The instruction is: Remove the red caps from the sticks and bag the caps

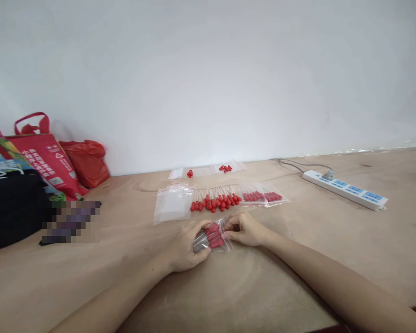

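A bare left hand [189, 245] curled its fingers and thumb onto a clear plastic bag of slim red pieces [215, 236], which lay at its 3 o'clock, above a pale wooden tabletop [263, 286]. The bare right hand [246, 230], its fingertips closed on the facing edge, had the same bag at its 9 o'clock. Both hands touched it, neither nearer. The red pieces ran roughly from 8 to 2 o'clock, red toward the right hand, grey toward the left palm. Just beyond, at 12 o'clock, red-headed thin sticks [213, 203] fanned out, flanked by a flat clear bag [173, 206] at 11 and a filled clear bag [263, 196] at 1. A white power strip [345, 189] sat well apart at 2.
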A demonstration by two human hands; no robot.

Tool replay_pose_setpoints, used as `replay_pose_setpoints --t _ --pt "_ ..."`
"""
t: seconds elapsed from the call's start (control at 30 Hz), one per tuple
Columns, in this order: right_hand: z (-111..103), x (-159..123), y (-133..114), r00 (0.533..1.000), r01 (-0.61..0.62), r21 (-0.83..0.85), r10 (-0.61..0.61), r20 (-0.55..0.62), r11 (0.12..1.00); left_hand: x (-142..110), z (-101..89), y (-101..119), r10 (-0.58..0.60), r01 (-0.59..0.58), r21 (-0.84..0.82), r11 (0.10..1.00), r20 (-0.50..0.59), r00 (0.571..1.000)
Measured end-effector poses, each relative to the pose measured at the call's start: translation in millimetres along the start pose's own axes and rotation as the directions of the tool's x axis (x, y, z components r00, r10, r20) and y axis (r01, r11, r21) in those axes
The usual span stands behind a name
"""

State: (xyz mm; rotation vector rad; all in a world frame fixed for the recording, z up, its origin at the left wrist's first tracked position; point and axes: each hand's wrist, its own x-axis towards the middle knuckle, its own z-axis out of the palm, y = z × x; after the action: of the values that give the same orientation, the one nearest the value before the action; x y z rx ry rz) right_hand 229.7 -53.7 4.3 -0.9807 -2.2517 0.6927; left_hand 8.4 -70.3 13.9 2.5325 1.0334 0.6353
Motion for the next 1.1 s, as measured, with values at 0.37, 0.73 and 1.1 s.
replay_pose_setpoints --t 0.37,0.73,1.1 --pt "-6.6 -1.9 -5.5 0.991 0.123 0.032 -0.125 0.055 0.992 -1.5 1.7 -2.7 -0.045 0.046 0.012 0.999 -0.069 0.997" --pt "9.6 0.2 -1.5 0.982 -0.190 0.213 0.189 0.027 0.958 -1.7 3.1 -4.6 -0.060 0.059 -0.018 0.998 -0.080 0.995" --pt "14.6 3.8 -6.4 0.986 -0.165 0.305 0.154 0.060 0.938 -1.3 3.0 -7.6 -0.036 0.033 -0.044 0.998 -0.061 0.997"
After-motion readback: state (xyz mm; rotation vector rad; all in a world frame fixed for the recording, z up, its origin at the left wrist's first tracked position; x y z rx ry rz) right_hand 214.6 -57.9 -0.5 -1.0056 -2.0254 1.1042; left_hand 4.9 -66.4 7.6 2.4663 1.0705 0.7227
